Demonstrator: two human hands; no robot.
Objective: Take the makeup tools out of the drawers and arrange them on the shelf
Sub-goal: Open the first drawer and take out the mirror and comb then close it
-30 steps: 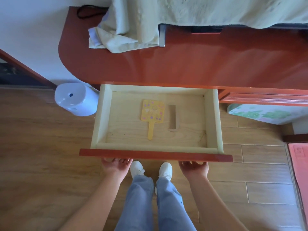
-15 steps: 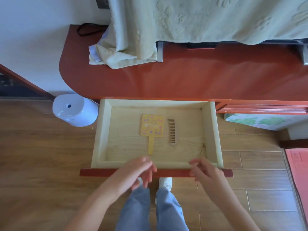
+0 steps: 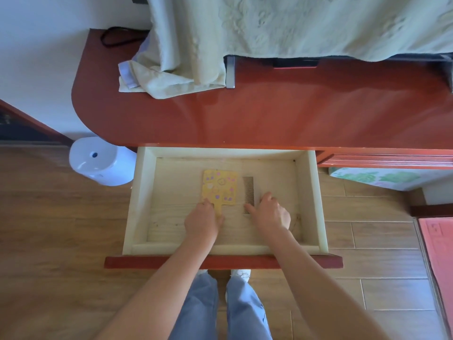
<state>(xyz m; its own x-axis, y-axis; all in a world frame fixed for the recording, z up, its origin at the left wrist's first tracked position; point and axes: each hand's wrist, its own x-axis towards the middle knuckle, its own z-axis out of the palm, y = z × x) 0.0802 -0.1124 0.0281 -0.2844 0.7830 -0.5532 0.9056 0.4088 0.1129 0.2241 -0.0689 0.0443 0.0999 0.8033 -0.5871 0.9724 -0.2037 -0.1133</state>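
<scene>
No legible text, brand, number or sign appears in this view. The yellow hand mirror (image 3: 220, 188), lying in the open drawer (image 3: 311, 197) just below centre, carries only small printed pictures in purple, pink and white; no lettering can be made out among them. The pink mat (image 3: 438, 244) at about 4 o'clock bears faint marks near its top edge, too blurred to read. The patterned box (image 3: 382, 177) at 3 o'clock shows green leaf shapes only.
</scene>
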